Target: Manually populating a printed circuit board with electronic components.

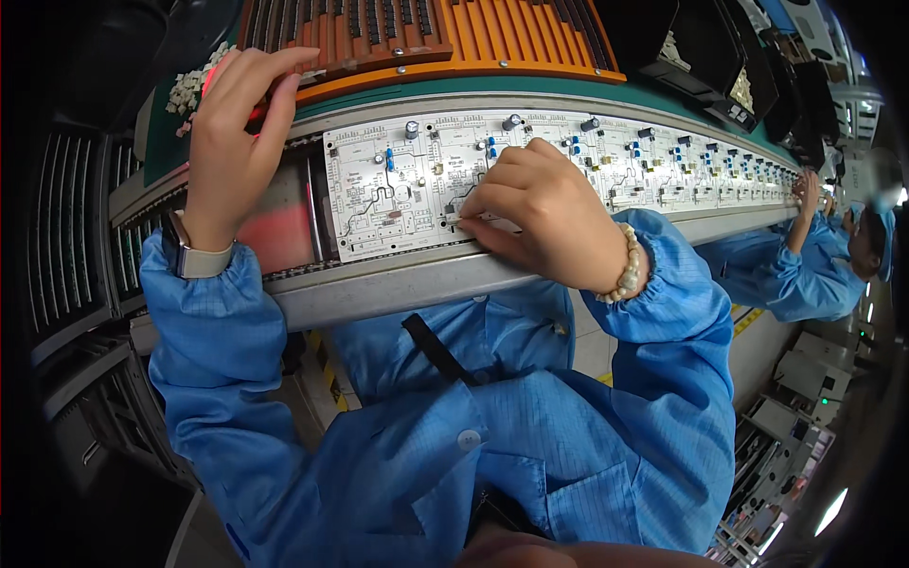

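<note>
A row of white circuit boards [365, 204] lies along the conveyor line, carrying black cylindrical capacitors [412, 129] and small blue parts [389, 159]. Over the second board from the left, my right hand [544, 213] is closed, thumb and index fingertips together low on the board's left side. Whatever they pinch is too small to make out. My left hand [237, 123] is raised at the left end of the brown slotted rack [379, 47]. Its index finger and thumb are apart, nearest the rack's lower corner, with no held thing visible.
An orange slotted rack [530, 38] adjoins the brown one. White small parts [194, 85] are heaped beside my left hand. Black bins [715, 62] stand at the far right. A metal rail [398, 292] runs along the near edge. A co-worker in blue [819, 270] works farther down the line.
</note>
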Motion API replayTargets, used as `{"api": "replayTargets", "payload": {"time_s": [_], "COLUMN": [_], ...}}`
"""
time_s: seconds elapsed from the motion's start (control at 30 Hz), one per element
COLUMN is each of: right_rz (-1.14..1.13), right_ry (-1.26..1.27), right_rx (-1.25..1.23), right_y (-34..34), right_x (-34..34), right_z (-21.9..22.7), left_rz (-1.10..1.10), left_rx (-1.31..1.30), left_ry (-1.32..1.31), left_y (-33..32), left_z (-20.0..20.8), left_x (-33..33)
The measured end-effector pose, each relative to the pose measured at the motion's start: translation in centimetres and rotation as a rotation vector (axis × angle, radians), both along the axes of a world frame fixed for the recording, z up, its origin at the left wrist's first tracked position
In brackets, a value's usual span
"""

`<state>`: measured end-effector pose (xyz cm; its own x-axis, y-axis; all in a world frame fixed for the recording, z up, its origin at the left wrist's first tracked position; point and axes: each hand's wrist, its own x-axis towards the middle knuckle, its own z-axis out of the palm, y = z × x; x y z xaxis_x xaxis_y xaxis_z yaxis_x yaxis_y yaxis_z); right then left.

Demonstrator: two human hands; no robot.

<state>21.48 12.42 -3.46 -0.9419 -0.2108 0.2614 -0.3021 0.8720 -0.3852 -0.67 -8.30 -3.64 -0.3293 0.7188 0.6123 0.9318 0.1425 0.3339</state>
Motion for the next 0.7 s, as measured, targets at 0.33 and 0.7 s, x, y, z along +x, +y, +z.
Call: {"api": "replayTargets", "payload": {"time_s": [0.33, 0.7], "right_rz": [0.038, -0.265], "right_ry": [-0.011, 0.224], "right_rx": [0.297, 0.616], "right_y": [-0.6, 11.9], "right_x": [0.3, -4.7], "right_z": [1.1, 6.7], "left_rz": [0.022, 0.035], "left_rx": [0.024, 0.027], "left_ry": [-0.018, -0.097], "left_y": [-0.3, 0.0], "left_z": [0.1, -0.1], "left_x": [0.3, 0.4]}}
